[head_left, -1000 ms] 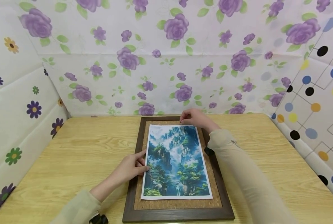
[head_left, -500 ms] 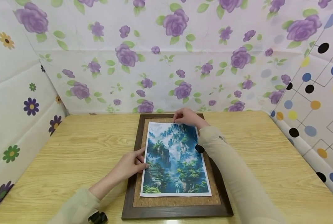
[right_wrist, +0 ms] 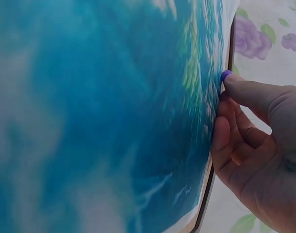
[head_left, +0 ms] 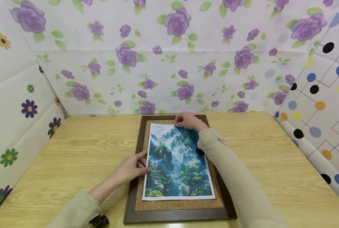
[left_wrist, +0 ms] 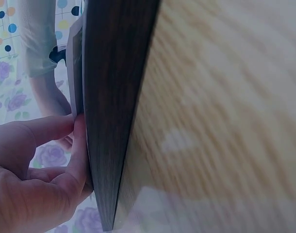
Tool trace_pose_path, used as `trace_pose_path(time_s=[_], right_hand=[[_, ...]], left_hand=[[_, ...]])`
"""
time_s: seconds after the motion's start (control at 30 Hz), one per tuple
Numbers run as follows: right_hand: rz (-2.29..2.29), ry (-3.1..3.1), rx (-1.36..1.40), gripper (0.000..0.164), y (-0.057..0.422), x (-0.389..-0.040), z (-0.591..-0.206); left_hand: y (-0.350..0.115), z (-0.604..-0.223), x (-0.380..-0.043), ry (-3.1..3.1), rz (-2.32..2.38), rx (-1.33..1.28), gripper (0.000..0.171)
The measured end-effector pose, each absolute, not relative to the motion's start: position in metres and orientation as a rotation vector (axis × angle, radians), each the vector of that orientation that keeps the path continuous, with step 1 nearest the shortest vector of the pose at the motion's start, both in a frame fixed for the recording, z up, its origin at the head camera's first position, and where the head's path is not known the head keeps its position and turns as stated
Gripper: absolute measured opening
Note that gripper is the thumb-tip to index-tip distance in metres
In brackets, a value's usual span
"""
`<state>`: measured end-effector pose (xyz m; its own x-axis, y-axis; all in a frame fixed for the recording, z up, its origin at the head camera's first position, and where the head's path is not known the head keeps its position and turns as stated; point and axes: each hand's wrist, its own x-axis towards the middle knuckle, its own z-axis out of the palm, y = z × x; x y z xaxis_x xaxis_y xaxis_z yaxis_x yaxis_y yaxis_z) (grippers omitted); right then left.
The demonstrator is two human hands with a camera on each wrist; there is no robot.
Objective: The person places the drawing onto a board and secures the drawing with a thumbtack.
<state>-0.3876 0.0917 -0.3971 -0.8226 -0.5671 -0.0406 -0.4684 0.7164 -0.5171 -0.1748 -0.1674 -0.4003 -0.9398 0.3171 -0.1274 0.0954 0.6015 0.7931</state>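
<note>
Basically, both hands are on a landscape print lying over the cork in a dark frame.

Left hand has its thumb and a finger closed on the print's left edge, though the other fingertips are mostly tucked out of sight. Right hand is curled at the top edge, thumb and finger pinching what looks like a purple pin; only a purple bit shows, so can't tell if its point is in. That hand hides the print's top right corner, the right sleeve covers some of the frame's right side, and both sleeves get cut off at the bottom.
</note>
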Motion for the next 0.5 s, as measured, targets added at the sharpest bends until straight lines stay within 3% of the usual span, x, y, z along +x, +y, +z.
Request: trace_pose_path(time_s=[0.5], right_hand=[[-0.688, 2.707, -0.832, 0.01, 0.0891, -0.3825, -0.3929]], left_hand=[[-0.1677, -0.3993, -0.1735, 2.58, 1.253, 0.35, 0.076]])
